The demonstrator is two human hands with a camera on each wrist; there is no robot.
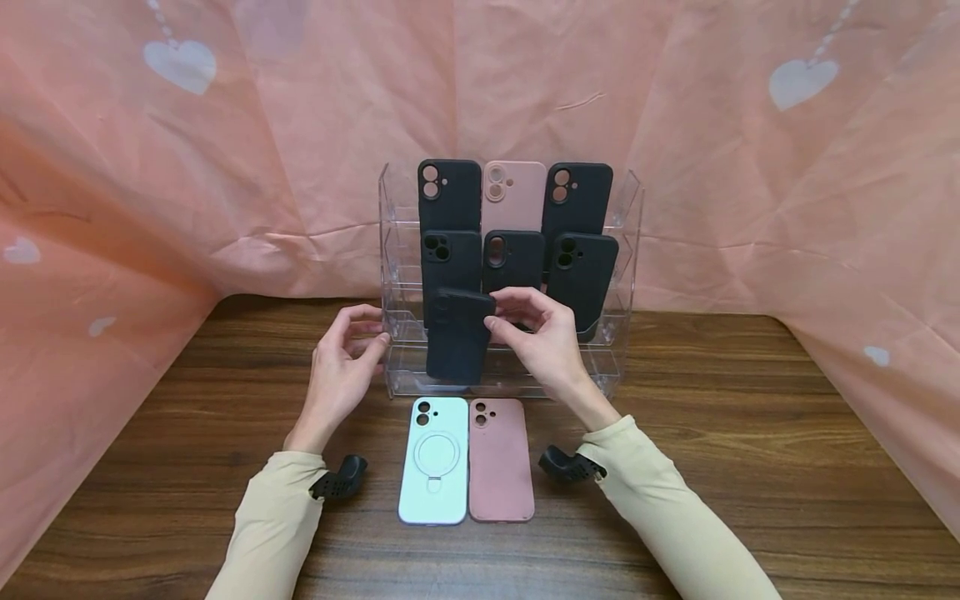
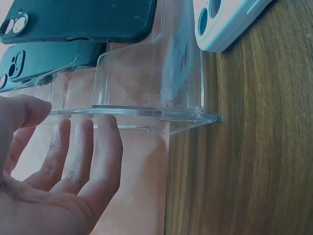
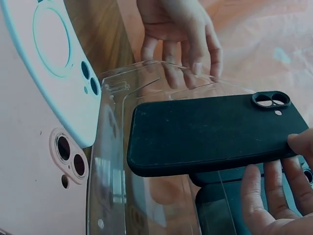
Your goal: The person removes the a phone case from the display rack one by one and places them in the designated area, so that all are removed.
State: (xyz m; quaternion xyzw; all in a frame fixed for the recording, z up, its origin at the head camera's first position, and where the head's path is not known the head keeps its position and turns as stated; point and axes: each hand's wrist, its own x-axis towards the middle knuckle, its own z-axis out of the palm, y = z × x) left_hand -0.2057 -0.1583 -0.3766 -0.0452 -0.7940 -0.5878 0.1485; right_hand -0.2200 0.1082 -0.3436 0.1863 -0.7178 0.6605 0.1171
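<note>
My right hand [image 1: 543, 337] pinches the right edge of a black phone case [image 1: 459, 337] between thumb and fingers. The case stands nearly upright at the lowest tier of a clear acrylic display rack [image 1: 510, 390], its camera cutouts uppermost. In the right wrist view this black phone case [image 3: 210, 134] shows two large round openings at its camera end. My left hand [image 1: 343, 358] is at the rack's left side; in the left wrist view its fingertips meet the outer face of the clear side panel [image 2: 146, 111], fingers loosely bent.
Higher tiers hold several black cases [image 1: 450, 196] and a pink case [image 1: 514, 200]. On the wooden table [image 1: 675, 517] before the rack lie a white case [image 1: 435, 500] with a ring and a dusty-pink case [image 1: 501, 467], side by side. Pink heart-patterned cloth [image 1: 712, 167] hangs behind.
</note>
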